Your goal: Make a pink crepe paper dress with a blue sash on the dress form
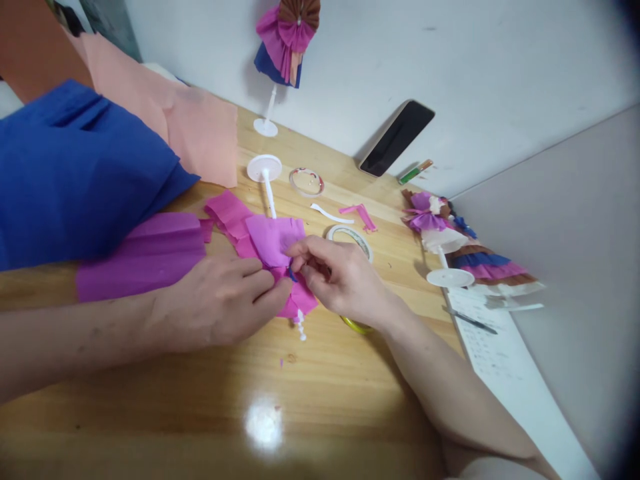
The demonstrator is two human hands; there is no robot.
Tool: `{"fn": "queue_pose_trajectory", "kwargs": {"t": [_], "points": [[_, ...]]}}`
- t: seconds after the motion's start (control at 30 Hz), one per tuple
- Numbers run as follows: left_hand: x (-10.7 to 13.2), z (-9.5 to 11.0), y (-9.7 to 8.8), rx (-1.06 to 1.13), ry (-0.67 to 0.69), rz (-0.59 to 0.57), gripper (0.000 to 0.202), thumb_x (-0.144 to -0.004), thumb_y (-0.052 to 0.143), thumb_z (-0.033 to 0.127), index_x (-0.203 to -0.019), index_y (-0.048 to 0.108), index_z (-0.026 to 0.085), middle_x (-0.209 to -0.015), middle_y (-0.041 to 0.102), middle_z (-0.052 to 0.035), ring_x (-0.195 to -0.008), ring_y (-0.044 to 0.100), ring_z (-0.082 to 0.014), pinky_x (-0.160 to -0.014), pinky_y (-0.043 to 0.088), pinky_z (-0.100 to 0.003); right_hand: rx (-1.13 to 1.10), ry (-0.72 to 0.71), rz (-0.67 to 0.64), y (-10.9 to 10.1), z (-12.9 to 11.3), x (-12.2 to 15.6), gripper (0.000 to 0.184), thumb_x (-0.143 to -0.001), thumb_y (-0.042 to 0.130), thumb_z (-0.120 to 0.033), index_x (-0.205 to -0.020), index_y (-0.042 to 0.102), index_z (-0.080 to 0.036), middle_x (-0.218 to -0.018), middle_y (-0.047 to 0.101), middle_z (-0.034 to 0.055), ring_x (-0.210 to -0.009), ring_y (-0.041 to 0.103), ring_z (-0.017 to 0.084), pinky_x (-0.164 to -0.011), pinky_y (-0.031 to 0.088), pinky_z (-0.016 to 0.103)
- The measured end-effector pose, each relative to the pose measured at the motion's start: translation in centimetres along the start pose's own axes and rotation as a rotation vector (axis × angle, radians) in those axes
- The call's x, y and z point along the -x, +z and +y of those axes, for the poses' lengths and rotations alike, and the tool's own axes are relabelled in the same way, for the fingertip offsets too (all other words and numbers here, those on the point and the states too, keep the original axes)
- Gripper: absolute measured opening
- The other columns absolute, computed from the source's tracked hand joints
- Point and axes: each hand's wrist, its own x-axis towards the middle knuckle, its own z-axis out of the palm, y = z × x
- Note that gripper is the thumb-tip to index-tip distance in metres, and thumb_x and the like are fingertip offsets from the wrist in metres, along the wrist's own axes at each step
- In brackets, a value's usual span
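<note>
My left hand (220,300) and my right hand (340,273) meet at the middle of the wooden table (310,407). Both pinch a small figure wrapped in magenta crepe paper (275,243). The figure lies on its side on a white stick, with its round white base (264,167) pointing away from me and a white tip (301,327) sticking out below the paper. My left fingers press the paper from the left. My right thumb and forefinger are closed on its right edge.
Sheets of blue (75,173), peach (185,127) and magenta crepe paper (143,257) lie at left. Tape rolls (350,237) (306,181) and paper scraps (361,215) sit behind my hands. Finished paper dolls stand at the wall (285,40) and lie at right (465,257). A phone (397,138) leans on the wall.
</note>
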Motion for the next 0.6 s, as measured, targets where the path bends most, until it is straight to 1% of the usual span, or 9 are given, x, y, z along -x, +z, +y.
{"fn": "queue_pose_trajectory", "kwargs": {"t": [0.07, 0.13, 0.2, 0.27, 0.37, 0.43, 0.5, 0.6], "points": [[-0.1, -0.3, 0.0, 0.031, -0.064, 0.052, 0.034, -0.095, 0.032, 0.010, -0.102, 0.065, 0.013, -0.064, 0.062, 0.0003, -0.057, 0.052, -0.0136, -0.055, 0.037, -0.027, -0.107, 0.053, 0.013, 0.2, 0.4, 0.1, 0.033, -0.073, 0.046, 0.001, -0.096, 0.061, -0.015, -0.078, 0.068, 0.0001, -0.064, 0.059, 0.009, -0.062, 0.044, 0.020], [-0.3, -0.6, 0.2, 0.069, -0.141, 0.067, 0.029, -0.095, 0.038, 0.014, -0.107, 0.064, 0.013, -0.069, 0.065, 0.0010, -0.062, 0.056, -0.0133, -0.058, 0.039, -0.025, -0.251, 0.124, 0.024, 0.4, 0.8, 0.2, 0.030, -0.074, 0.047, -0.001, -0.096, 0.060, -0.015, -0.077, 0.068, 0.0000, -0.061, 0.057, 0.009, -0.057, 0.043, 0.020], [-0.5, -0.7, 0.7, 0.111, -0.179, 0.074, 0.024, -0.094, 0.044, 0.017, -0.107, 0.064, 0.014, -0.072, 0.067, 0.0006, -0.064, 0.059, -0.0140, -0.056, 0.039, -0.025, -0.379, 0.189, 0.034, 0.7, 1.3, 0.2, 0.027, -0.075, 0.048, -0.004, -0.096, 0.060, -0.015, -0.075, 0.066, -0.0004, -0.058, 0.055, 0.008, -0.054, 0.041, 0.020], [-0.7, -0.8, 1.2, 0.141, -0.182, 0.080, 0.023, -0.092, 0.047, 0.019, -0.106, 0.065, 0.014, -0.070, 0.066, -0.0001, -0.063, 0.060, -0.0150, -0.052, 0.036, -0.026, -0.459, 0.225, 0.040, 0.9, 1.5, 0.1, 0.025, -0.075, 0.049, -0.005, -0.094, 0.060, -0.015, -0.073, 0.065, -0.0010, -0.056, 0.053, 0.008, -0.052, 0.040, 0.020], [-1.1, -0.9, 1.7, 0.168, -0.210, 0.072, 0.022, -0.091, 0.049, 0.020, -0.098, 0.069, 0.017, -0.067, 0.065, -0.0006, -0.058, 0.057, -0.0147, -0.048, 0.033, -0.026, -0.523, 0.245, 0.041, 0.9, 1.4, 0.0, 0.021, -0.073, 0.050, -0.006, -0.089, 0.061, -0.015, -0.069, 0.061, -0.0022, -0.055, 0.051, 0.008, -0.051, 0.038, 0.019], [-1.2, -1.0, 1.8, 0.189, -0.248, 0.055, 0.023, -0.091, 0.048, 0.021, -0.088, 0.071, 0.018, -0.066, 0.065, -0.0008, -0.056, 0.057, -0.0139, -0.048, 0.033, -0.025, -0.550, 0.266, 0.034, 0.8, 1.1, -0.2, 0.019, -0.073, 0.051, -0.007, -0.086, 0.061, -0.015, -0.066, 0.060, -0.0025, -0.054, 0.050, 0.008, -0.050, 0.038, 0.020], [-1.3, -1.2, 1.8, 0.206, -0.269, 0.029, 0.026, -0.092, 0.046, 0.021, -0.082, 0.071, 0.019, -0.067, 0.065, -0.0007, -0.056, 0.058, -0.0135, -0.049, 0.035, -0.025, -0.566, 0.284, 0.025, 0.7, 0.9, -0.2, 0.017, -0.073, 0.051, -0.008, -0.085, 0.061, -0.015, -0.068, 0.060, -0.0020, -0.053, 0.049, 0.008, -0.049, 0.038, 0.020], [-1.3, -1.5, 1.8, 0.229, -0.264, 0.033, 0.026, -0.092, 0.047, 0.026, -0.087, 0.071, 0.018, -0.072, 0.067, -0.0015, -0.062, 0.061, -0.0149, -0.053, 0.039, -0.025, -0.572, 0.281, 0.018, 0.8, 1.1, -0.1, 0.017, -0.073, 0.052, -0.007, -0.085, 0.062, -0.015, -0.069, 0.060, -0.0019, -0.053, 0.048, 0.008, -0.050, 0.039, 0.021]]}}
